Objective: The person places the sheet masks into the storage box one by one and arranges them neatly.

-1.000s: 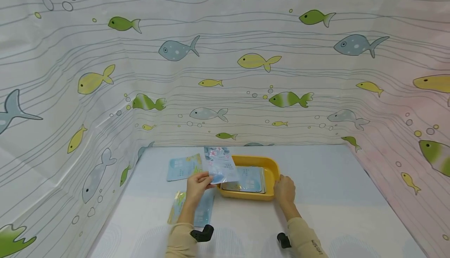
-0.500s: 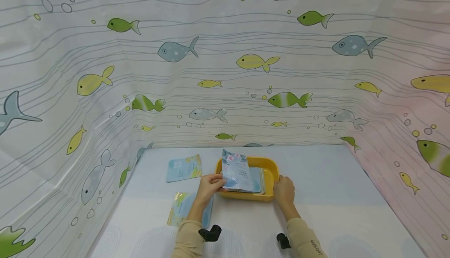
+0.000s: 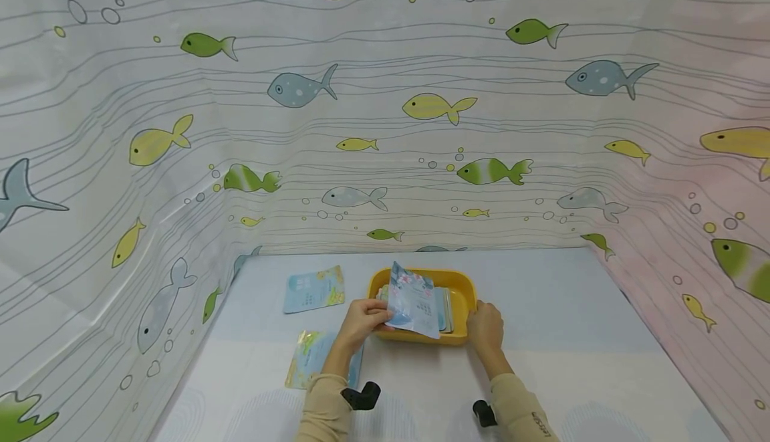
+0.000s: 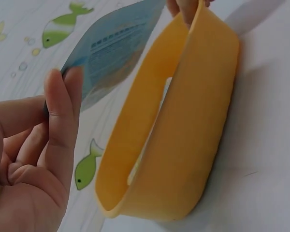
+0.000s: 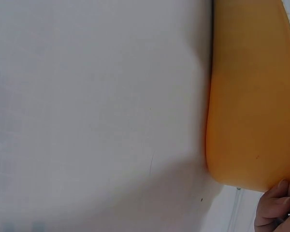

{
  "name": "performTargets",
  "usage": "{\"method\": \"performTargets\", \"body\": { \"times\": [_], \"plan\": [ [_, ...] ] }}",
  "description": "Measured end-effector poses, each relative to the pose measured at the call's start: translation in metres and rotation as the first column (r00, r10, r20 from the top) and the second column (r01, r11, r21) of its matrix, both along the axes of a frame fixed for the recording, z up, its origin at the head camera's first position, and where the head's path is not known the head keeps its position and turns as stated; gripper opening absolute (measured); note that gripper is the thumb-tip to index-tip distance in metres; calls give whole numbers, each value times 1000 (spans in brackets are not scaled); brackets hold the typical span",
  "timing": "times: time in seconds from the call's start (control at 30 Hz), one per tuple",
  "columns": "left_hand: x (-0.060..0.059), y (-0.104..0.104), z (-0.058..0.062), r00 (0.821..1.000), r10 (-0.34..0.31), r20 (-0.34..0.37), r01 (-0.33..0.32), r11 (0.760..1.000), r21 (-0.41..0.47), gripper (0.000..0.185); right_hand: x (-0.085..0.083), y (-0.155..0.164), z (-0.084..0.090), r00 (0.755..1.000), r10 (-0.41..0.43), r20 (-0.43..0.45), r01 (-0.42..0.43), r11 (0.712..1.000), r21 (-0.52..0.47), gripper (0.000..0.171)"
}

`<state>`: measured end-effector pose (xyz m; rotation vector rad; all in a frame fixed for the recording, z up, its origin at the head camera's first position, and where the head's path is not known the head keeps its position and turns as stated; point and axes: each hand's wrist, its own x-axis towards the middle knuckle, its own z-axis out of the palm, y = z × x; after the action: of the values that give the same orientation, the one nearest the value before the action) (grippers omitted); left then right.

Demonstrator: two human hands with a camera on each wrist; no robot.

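Note:
My left hand (image 3: 361, 321) pinches the left edge of a pale blue sachet (image 3: 414, 301) with pink flowers printed on it. In the left wrist view the thumb and fingers (image 4: 60, 113) nip this sachet, its back with small print showing. It is held tilted over a yellow plastic tub (image 3: 464, 288), partly covering a stack of flat sachets (image 3: 446, 309) inside. My right hand (image 3: 486, 328) grips the tub's right rim, the fingers curled over it. In the right wrist view that hand (image 5: 275, 208) appears at the corner of the tub (image 5: 253, 116).
Two areas left of the tub hold more sachets: a blue-and-yellow sachet (image 3: 314, 289) lies at the back, and another sachet (image 3: 313, 358) lies nearer, partly behind the left forearm. A fish-printed cloth (image 3: 361, 114) rises behind and beside the white table (image 3: 571, 362).
My left hand has carried the sachet rightward and lower, from the tub's left side to above the stack. My right hand has stayed on the rim.

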<state>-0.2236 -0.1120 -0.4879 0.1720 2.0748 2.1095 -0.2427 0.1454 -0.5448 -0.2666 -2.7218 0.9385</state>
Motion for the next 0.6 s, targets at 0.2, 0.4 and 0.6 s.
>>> {"method": "performTargets", "body": {
  "times": [0.2, 0.4, 0.6],
  "plan": [
    [-3, -2, -1, 995, -87, 48, 88, 996, 0, 31, -1, 0, -1, 1000, -1, 6, 1, 1000, 7, 15],
    [-4, -5, -5, 976, -194, 97, 195, 981, 6, 39, -1, 0, 0, 1000, -3, 4, 2, 1000, 11, 16],
    [-4, -6, -7, 970, -210, 122, 212, 977, -3, 38, -1, -1, -1, 1000, -6, 0, 6, 1000, 17, 15]
  ]
}}
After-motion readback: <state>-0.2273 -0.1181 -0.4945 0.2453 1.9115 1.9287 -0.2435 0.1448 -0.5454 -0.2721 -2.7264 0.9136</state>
